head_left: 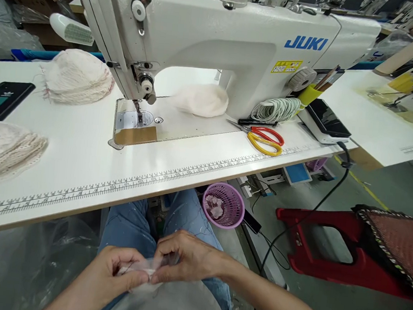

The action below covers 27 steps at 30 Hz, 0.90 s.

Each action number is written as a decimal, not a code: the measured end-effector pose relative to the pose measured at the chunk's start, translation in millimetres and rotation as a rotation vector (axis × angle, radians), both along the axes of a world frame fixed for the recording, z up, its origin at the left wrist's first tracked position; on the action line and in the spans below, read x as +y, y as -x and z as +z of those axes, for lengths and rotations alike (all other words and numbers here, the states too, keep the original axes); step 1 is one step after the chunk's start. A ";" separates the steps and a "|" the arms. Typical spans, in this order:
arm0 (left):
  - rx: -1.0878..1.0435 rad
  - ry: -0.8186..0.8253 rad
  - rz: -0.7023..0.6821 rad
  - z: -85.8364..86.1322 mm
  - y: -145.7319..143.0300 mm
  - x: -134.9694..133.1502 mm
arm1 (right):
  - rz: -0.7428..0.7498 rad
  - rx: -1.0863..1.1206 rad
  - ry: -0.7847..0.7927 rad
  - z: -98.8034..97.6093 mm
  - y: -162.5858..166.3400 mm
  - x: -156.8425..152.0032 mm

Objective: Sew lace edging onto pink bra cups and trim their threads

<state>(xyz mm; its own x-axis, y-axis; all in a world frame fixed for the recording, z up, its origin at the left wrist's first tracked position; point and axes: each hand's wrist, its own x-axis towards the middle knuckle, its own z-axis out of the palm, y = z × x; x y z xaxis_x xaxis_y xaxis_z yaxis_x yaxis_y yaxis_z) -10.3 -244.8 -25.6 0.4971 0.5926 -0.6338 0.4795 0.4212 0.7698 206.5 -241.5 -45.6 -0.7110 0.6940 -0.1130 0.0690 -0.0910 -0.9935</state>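
Over my lap, my left hand (120, 271) and my right hand (187, 258) pinch a small piece of thin white fabric (142, 288) between thumbs and fingers. The fingertips of both hands nearly meet along its folded edge, and part of the piece is hidden behind them. Above them on the table stands a white sewing machine (211, 29) with its presser foot (139, 114) over the needle plate. A cream fabric piece (204, 100) lies on the machine bed under the arm.
Stacks of cream fabric pieces (77, 77) and lace-edged pieces (6, 150) sit at left near a phone (3, 99). Scissors (266, 140), a coil of white cord (276, 109) and a yellow pen cup (309, 94) are at right. Below are a purple basket (235, 216) and a red stool (320, 268).
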 end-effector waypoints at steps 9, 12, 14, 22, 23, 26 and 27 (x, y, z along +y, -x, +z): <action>0.071 -0.001 -0.024 -3.6 1.5 0.5 | 0.002 -0.064 -0.039 -10.7 -10.1 -1.6; 0.095 -0.021 -0.039 -4.2 2.1 0.0 | 0.006 -0.071 -0.056 -10.4 -10.3 -0.7; 0.101 -0.028 -0.050 -3.9 1.9 -0.1 | 0.018 -0.052 -0.055 -9.9 -9.5 -0.1; 0.091 -0.029 -0.058 -1.0 -2.9 1.4 | -0.069 0.023 -0.037 -9.5 0.7 -0.5; 0.092 -0.032 -0.051 -1.4 -2.6 1.5 | -0.075 0.022 -0.044 -9.7 1.4 -0.5; 0.088 -0.037 -0.026 -3.1 -1.2 1.2 | -0.095 0.016 -0.046 -9.8 1.4 -0.1; 0.083 -0.034 -0.017 -3.4 -1.1 0.9 | -0.101 0.017 -0.041 -9.5 1.0 0.0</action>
